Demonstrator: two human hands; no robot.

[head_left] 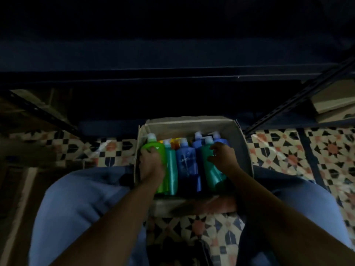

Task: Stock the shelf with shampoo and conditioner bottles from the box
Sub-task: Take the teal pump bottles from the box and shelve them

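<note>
Knees bracket the box (194, 123) on the tiled floor (221, 231). Your left hand (150, 164) curls round the lime bottle (155, 150) and your right hand (222, 156) round a teal-green bottle (208, 166). Step looks like pick-up; next you lift both clear. Blue bottles (187, 160) and others are packed upright beside them. Shelf (172, 73) beyond is dark.

Patterned tile floor (330, 150) carries an open cardboard box (192, 123) at centre. Flat cardboard pieces (334, 104) lie at 2 o'clock of the box.
</note>
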